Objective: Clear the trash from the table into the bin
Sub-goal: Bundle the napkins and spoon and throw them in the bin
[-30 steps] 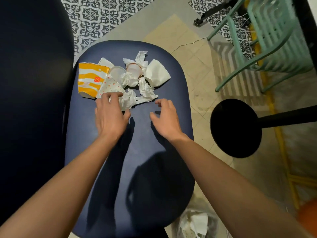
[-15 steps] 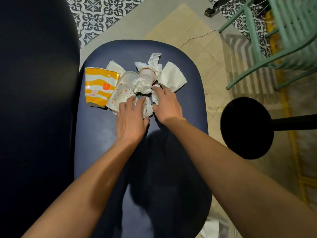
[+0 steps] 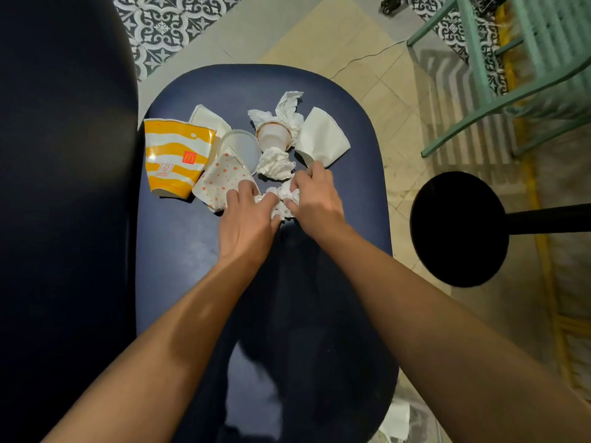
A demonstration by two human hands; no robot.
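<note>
On the dark blue table (image 3: 179, 238), the left hand (image 3: 246, 222) and right hand (image 3: 315, 199) curl their fingers around a crumpled napkin (image 3: 283, 203). Beyond lie a dotted paper cup (image 3: 220, 180), striped McDonald's cup (image 3: 174, 158) and more napkins.

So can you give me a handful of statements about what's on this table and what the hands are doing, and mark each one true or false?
1. Both hands, the left hand and the right hand, are on the crumpled napkin at the near edge of the pile. True.
2. The yellow striped cup stands upright. False: it lies flattened on its side on the table.
3. The yellow striped cup is at the left end of the trash. True.
4. The dotted paper cup is already lifted clear of the table. False: it lies beside the yellow striped cup.
5. The green chair stands on the table. False: it is on the floor.
</note>
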